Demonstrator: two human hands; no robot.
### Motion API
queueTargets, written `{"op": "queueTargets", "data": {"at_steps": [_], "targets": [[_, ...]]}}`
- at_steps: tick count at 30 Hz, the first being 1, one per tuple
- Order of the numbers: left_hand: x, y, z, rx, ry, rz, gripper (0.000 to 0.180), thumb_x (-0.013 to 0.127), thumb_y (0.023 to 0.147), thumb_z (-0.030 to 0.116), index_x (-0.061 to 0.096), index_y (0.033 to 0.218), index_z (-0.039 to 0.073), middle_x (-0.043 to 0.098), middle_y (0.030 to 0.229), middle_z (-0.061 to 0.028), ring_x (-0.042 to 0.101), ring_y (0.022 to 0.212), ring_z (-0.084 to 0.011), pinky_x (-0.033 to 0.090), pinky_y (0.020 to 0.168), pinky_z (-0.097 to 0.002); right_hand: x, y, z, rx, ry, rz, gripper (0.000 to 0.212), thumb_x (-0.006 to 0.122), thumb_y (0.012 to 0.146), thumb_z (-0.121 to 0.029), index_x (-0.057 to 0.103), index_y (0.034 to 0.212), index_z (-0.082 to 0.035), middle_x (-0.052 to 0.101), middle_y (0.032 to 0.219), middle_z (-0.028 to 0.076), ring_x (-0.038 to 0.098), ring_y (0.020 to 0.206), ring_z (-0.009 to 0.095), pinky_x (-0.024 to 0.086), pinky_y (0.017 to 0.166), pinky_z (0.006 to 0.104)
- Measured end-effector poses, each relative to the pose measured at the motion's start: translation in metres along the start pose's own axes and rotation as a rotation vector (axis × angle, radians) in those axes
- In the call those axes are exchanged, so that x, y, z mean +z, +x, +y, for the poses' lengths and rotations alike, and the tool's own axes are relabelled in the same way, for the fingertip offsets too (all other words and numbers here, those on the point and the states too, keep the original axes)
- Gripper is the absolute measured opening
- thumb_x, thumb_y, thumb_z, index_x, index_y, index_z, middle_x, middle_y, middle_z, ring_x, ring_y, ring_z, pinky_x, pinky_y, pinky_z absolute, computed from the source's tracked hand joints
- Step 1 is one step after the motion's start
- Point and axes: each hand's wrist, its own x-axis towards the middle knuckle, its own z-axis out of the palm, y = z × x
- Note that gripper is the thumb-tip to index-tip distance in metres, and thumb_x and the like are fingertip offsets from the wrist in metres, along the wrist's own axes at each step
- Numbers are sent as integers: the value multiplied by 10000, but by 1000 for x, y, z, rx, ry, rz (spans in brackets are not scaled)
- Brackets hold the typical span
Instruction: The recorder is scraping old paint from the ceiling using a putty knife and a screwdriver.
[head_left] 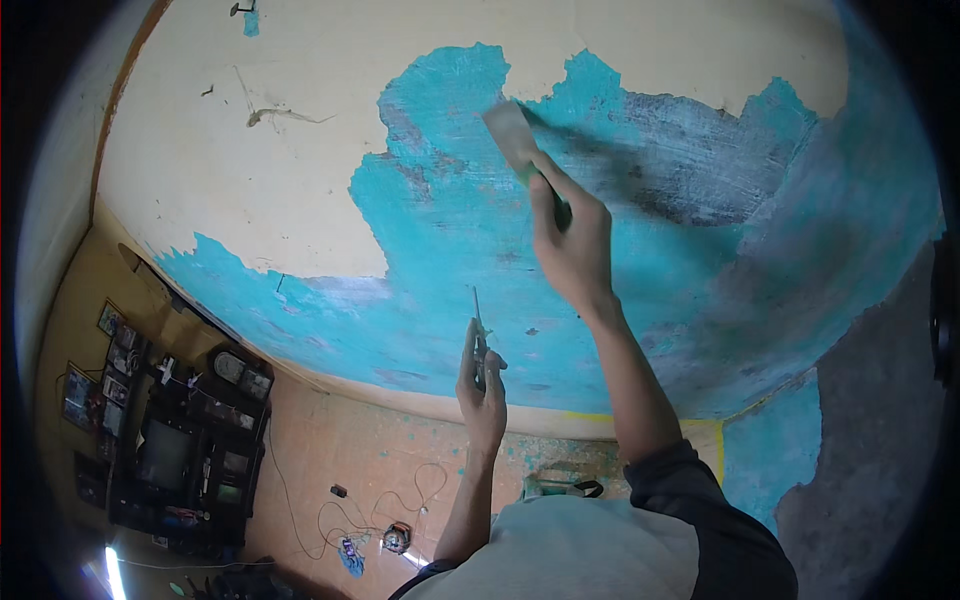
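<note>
Right hand (575,245) closed round scraper (511,135); scraper's long axis tilts up-left, blade just beside ragged-edged cream paint (537,55), contact unclear. Left hand (482,395) lower, farther from edge, fingers curled round thin tool (476,305), tip up.

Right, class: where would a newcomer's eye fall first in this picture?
The big turquoise area dominates the middle, its ragged upper edge meeting cream paint. In front of it, above centre, the right grip holds a broad-bladed scraper. At lower left, a dark cabinet stands out too.
</note>
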Motion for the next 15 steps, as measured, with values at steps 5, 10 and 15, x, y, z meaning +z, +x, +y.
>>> {"op": "queueTargets", "data": {"at_steps": [5, 10, 15], "targets": [[4, -2, -1, 10, -9, -13, 566, 560, 1101, 286, 402, 1599, 67, 555, 825, 30, 352, 601, -16, 294, 515, -206, 1, -4, 1, -15, 25, 17, 365, 560, 1057, -97, 631, 1407, -22, 675, 719, 132, 517, 587, 38, 400, 505, 271], [3, -6, -7, 45, 12, -10, 568, 557, 1101, 278, 397, 1599, 59, 552, 830, 33, 350, 605, -16, 293, 521, -204, -2, 2, -2, 27, 16, -22, 352, 560, 1051, -100, 636, 1387, -24, 574, 650, 138, 477, 578, 54, 392, 518, 281], [7, -8, 6, -13, -21, -19, 559, 545, 1104, 263, 394, 1599, 51, 549, 821, 35, 348, 605, -15, 285, 523, -202, 2, 19, -22, 91, 43, -92, 358, 554, 1086, -205, 643, 1395, -47, 740, 946, 123, 516, 740, 54, 489, 678, 287]]}}
